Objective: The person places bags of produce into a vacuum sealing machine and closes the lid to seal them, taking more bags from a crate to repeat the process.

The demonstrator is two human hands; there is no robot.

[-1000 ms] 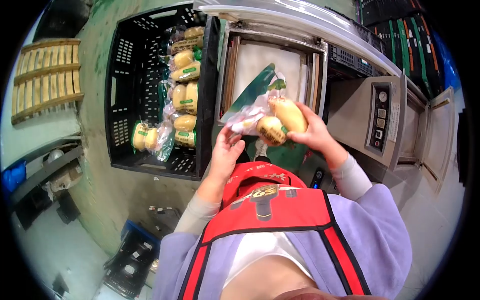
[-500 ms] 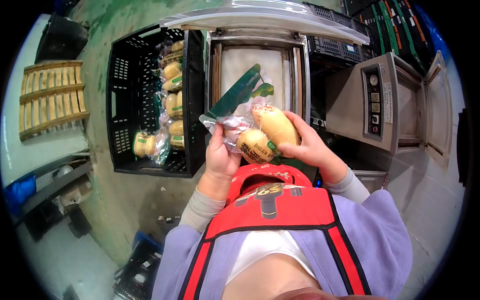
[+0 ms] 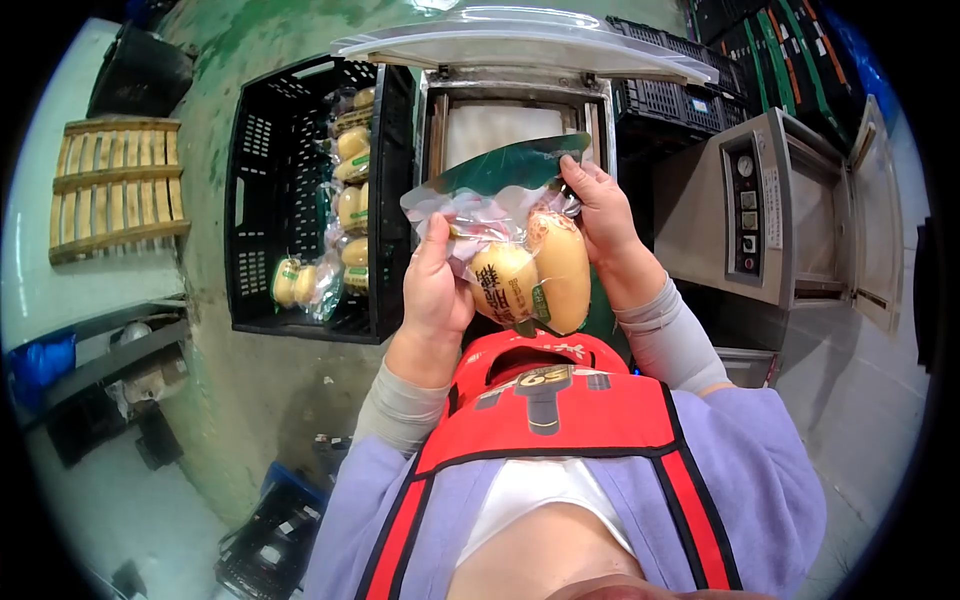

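Between my hands hangs a clear printed plastic bag (image 3: 510, 225) with a dark green band along its top. Inside are two plump, pale yellow pieces (image 3: 560, 275) that look like root vegetables; I cannot tell their exact kind. My left hand (image 3: 438, 285) pinches the bag's left side, thumb on top. At the upper right corner, my right hand (image 3: 605, 215) grips the green band between thumb and fingers. Just beyond the bag is a metal-framed machine chamber (image 3: 500, 130) with a pale plate, partly covered by the bag. Its clear lid (image 3: 520, 45) stands raised.
Left of the machine, a black crate (image 3: 290, 200) holds several similar filled bags (image 3: 352, 205). On the right stands another metal machine (image 3: 745, 210) with gauge and switches. Stacked black crates (image 3: 680, 85) are behind it. A wooden pallet (image 3: 118, 190) lies far left.
My right hand has moved from the yellow pieces up to the bag's top right corner. The green band is now spread across, and the pieces hang lower in the bag.
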